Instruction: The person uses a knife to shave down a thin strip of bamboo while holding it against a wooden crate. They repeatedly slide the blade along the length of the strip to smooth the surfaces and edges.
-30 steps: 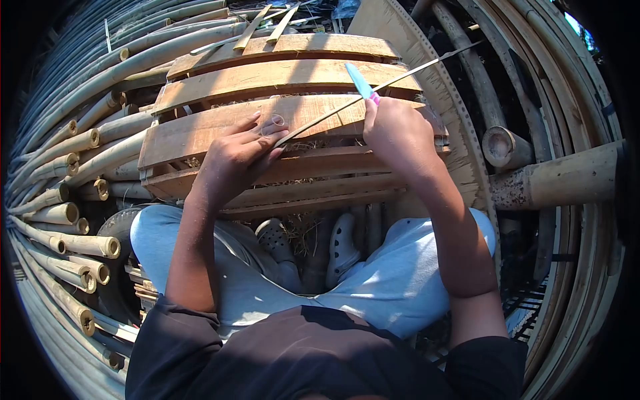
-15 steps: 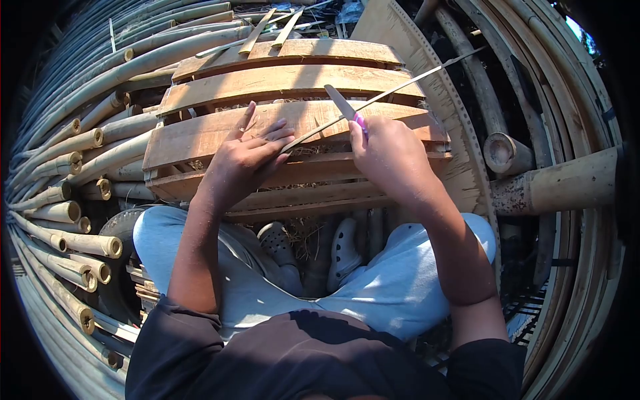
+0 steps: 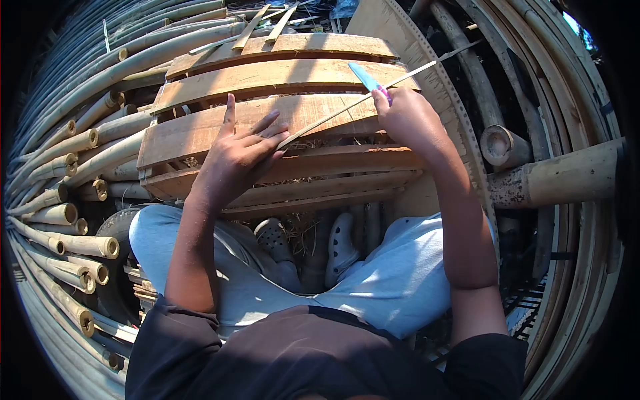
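A thin bamboo strip (image 3: 327, 120) slants across the wooden slats, its far end rising to the upper right. At its near end, my left hand (image 3: 245, 150) grips the strip between thumb and forefinger; the other fingers are spread, one pointing up. My right hand (image 3: 413, 120) is closed around the pink-purple handle of a knife (image 3: 363, 76). The knife's blade points up and left and crosses the strip. Most of the handle is hidden in my fist.
Beneath my hands is a slatted wooden bench (image 3: 193, 127). Bamboo poles (image 3: 73, 143) are stacked on the left, with cut ends towards me. Two short flat strips (image 3: 280, 25) lie at the bench's back. A thick bamboo pole (image 3: 560, 177) and a curved wooden board (image 3: 433, 87) are on the right.
My right hand and the knife have moved right and slightly up along the strip. The blade now catches bright light. My left hand stays at the strip's near end.
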The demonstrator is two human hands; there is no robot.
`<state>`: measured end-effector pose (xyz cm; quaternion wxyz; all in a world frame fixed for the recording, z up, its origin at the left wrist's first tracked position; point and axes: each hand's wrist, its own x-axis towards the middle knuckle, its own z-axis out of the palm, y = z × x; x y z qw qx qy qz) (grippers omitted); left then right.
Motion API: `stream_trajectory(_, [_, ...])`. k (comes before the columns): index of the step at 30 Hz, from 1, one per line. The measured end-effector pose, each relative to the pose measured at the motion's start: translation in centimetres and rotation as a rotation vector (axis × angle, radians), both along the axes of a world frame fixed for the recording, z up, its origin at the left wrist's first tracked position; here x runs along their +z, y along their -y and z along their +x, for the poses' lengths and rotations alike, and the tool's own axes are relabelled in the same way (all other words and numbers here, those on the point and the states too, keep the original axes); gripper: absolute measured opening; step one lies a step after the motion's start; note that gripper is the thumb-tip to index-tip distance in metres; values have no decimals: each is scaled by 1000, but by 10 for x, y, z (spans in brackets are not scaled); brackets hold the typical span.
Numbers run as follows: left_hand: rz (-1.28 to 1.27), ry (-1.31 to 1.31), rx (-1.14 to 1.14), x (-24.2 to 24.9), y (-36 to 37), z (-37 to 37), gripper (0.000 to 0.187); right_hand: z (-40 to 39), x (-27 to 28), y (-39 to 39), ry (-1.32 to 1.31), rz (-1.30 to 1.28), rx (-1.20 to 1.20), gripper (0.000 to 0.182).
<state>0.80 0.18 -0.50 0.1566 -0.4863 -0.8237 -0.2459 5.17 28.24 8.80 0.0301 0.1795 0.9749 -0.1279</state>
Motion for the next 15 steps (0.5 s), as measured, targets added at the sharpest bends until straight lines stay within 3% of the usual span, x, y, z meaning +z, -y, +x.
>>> stream_trajectory(3, [12, -18, -18, 0, -1, 1, 27, 10, -12, 8, -166, 66, 118, 47])
stream_trajectory(5, [10, -20, -32, 0, -3, 0, 28, -1, 8, -12, 133, -125, 33, 48])
stream_trajectory(6, [27, -27, -28, 0, -5, -1, 29, -6, 8, -19, 46, -22, -27, 48])
stream_trajectory(7, [44, -30, -23, -1, -7, 0, 30, -8, 9, -24, 50, -104, -113, 49])
stream_trajectory(11, [22, -62, -33, 1, -6, 0, 31, 4, -22, -9, -55, -63, 123, 49])
stream_trajectory(13, [48, -28, -42, 2, -6, 1, 33, -8, 8, -20, 180, -234, -47, 51])
stream_trajectory(15, [68, 3, -52, 0, -6, 1, 33, -7, 19, -22, 77, -290, -204, 49])
